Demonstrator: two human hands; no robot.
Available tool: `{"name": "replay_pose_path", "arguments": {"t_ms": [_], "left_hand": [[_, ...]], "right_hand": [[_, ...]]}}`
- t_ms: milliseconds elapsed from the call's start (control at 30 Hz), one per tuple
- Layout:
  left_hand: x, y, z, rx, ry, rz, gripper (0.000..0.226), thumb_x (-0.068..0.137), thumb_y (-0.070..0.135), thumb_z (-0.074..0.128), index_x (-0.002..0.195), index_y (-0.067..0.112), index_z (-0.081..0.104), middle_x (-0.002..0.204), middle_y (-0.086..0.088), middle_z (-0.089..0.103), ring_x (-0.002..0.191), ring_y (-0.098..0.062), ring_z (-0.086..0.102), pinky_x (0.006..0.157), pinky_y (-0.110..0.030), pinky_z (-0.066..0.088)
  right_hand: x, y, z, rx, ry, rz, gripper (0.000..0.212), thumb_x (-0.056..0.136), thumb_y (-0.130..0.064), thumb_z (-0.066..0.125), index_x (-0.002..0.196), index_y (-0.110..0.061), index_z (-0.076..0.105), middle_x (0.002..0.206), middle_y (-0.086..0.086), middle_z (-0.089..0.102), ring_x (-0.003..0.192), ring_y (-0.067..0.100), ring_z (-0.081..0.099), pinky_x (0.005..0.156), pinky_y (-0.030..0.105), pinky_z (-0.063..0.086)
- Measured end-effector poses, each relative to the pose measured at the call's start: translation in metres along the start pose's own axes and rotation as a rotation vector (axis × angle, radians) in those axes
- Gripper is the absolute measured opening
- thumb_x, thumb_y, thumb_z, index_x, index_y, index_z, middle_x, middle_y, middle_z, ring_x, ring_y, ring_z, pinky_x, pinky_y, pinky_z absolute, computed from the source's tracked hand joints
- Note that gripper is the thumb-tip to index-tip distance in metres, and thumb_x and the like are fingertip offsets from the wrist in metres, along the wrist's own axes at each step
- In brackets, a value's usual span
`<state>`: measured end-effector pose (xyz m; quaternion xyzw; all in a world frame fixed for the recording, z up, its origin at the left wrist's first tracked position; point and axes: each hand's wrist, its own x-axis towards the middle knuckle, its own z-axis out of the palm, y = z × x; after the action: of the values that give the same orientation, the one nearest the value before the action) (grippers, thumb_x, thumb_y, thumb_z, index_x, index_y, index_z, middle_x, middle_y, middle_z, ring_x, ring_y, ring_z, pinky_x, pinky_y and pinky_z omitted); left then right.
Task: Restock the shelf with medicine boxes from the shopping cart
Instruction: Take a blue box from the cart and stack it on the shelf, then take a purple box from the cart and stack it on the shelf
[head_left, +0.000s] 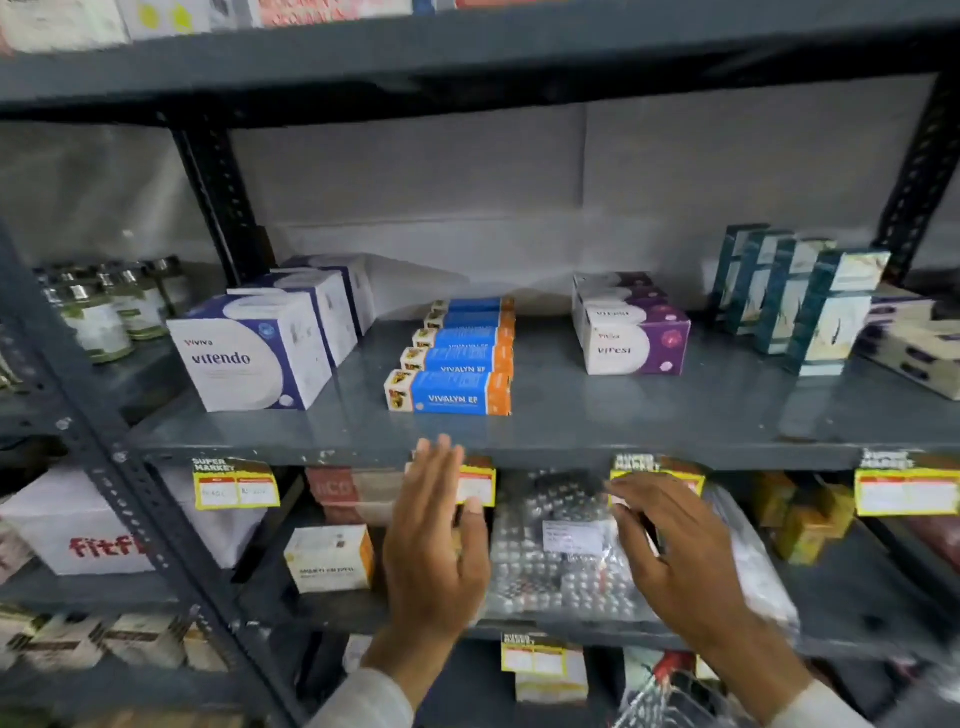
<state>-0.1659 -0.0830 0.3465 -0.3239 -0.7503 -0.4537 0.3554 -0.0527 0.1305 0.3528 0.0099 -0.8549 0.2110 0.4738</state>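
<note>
A row of blue and orange Vivalyn boxes (451, 392) lies on the grey middle shelf (597, 415), running front to back. White and blue Vitendo boxes (249, 353) stand to their left, white and purple boxes (631, 338) to their right. My left hand (436, 540) is flat with fingers apart, just below the shelf's front edge, holding nothing. My right hand (670, 545) is open too, hovering in front of the lower shelf over a clear bag of pill strips (561, 566). A bit of the shopping cart (670, 696) shows at the bottom.
Tall teal boxes (800, 301) stand at the right of the middle shelf, jars (109, 306) at the far left. Yellow price tags (236, 483) hang on the shelf edge. The lower shelf holds a white and orange box (330, 558) and a fitfi carton (78, 525). Bare shelf lies in front of the Vivalyn row.
</note>
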Motion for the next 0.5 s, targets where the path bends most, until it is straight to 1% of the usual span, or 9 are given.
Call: {"name": "replay_pose_path", "arguments": {"t_ms": [33, 100, 167, 233, 267, 367, 433, 500], "left_hand": [[-0.017, 0.007, 0.01, -0.016, -0.031, 0.032, 0.048, 0.096, 0.014, 0.053, 0.143, 0.003, 0.053, 0.152, -0.011, 0.051, 0.148, -0.025, 0.039, 0.119, -0.046, 0.035], [-0.052, 0.023, 0.029, -0.032, -0.155, 0.057, 0.049, 0.094, 0.012, 0.057, 0.143, 0.005, 0.054, 0.152, -0.01, 0.051, 0.148, -0.025, 0.039, 0.12, -0.046, 0.033], [-0.093, 0.032, 0.05, -0.043, -0.325, 0.043, 0.05, 0.094, 0.012, 0.059, 0.144, 0.007, 0.054, 0.153, -0.009, 0.051, 0.147, -0.024, 0.04, 0.12, -0.045, 0.033], [-0.138, 0.036, 0.072, -0.032, -0.514, 0.009, 0.049, 0.096, 0.017, 0.053, 0.144, 0.006, 0.053, 0.152, -0.012, 0.052, 0.145, -0.025, 0.043, 0.119, -0.045, 0.035], [-0.161, 0.037, 0.082, -0.02, -0.622, -0.012, 0.05, 0.097, 0.022, 0.051, 0.145, 0.006, 0.052, 0.152, -0.012, 0.052, 0.145, -0.025, 0.043, 0.12, -0.044, 0.034], [-0.232, 0.041, 0.109, 0.05, -0.939, -0.053, 0.053, 0.1, 0.03, 0.049, 0.148, 0.01, 0.048, 0.155, -0.01, 0.048, 0.146, -0.025, 0.04, 0.124, -0.036, 0.023], [-0.273, 0.043, 0.121, 0.114, -1.117, -0.095, 0.055, 0.101, 0.038, 0.041, 0.149, 0.013, 0.048, 0.155, -0.008, 0.049, 0.147, -0.023, 0.039, 0.125, -0.033, 0.018], [-0.304, 0.045, 0.131, 0.172, -1.246, -0.129, 0.059, 0.099, 0.042, 0.033, 0.15, 0.015, 0.047, 0.156, -0.006, 0.048, 0.147, -0.022, 0.039, 0.124, -0.028, 0.006]], "right_hand": [[-0.016, 0.007, -0.004, -0.006, 0.0, 0.017, 0.018, 0.091, -0.013, 0.064, 0.105, -0.008, 0.075, 0.103, 0.002, 0.074, 0.1, 0.016, 0.066, 0.093, 0.026, 0.051], [-0.051, 0.024, -0.011, -0.019, -0.041, 0.071, 0.018, 0.091, -0.012, 0.064, 0.104, -0.009, 0.076, 0.103, 0.004, 0.074, 0.097, 0.019, 0.067, 0.089, 0.032, 0.053], [-0.09, 0.047, -0.018, -0.022, -0.122, 0.155, 0.018, 0.09, -0.009, 0.064, 0.104, -0.009, 0.075, 0.103, 0.005, 0.073, 0.095, 0.023, 0.069, 0.084, 0.039, 0.056], [-0.132, 0.073, -0.026, -0.011, -0.192, 0.272, 0.017, 0.091, -0.01, 0.065, 0.104, -0.008, 0.075, 0.102, 0.006, 0.073, 0.092, 0.025, 0.07, 0.08, 0.042, 0.058], [-0.153, 0.085, -0.031, -0.022, -0.226, 0.338, 0.017, 0.091, -0.011, 0.065, 0.104, -0.009, 0.076, 0.102, 0.006, 0.074, 0.091, 0.024, 0.07, 0.08, 0.041, 0.058], [-0.217, 0.122, -0.044, -0.067, -0.36, 0.545, 0.021, 0.087, -0.01, 0.064, 0.104, -0.014, 0.076, 0.099, 0.006, 0.075, 0.088, 0.021, 0.068, 0.079, 0.03, 0.052], [-0.255, 0.143, -0.053, -0.079, -0.461, 0.697, 0.023, 0.085, -0.008, 0.064, 0.102, -0.016, 0.077, 0.097, 0.006, 0.077, 0.086, 0.024, 0.072, 0.078, 0.03, 0.054], [-0.296, 0.164, -0.06, -0.088, -0.603, 0.825, 0.024, 0.083, -0.005, 0.068, 0.103, -0.013, 0.078, 0.099, 0.009, 0.078, 0.086, 0.029, 0.074, 0.08, 0.033, 0.057]]}}
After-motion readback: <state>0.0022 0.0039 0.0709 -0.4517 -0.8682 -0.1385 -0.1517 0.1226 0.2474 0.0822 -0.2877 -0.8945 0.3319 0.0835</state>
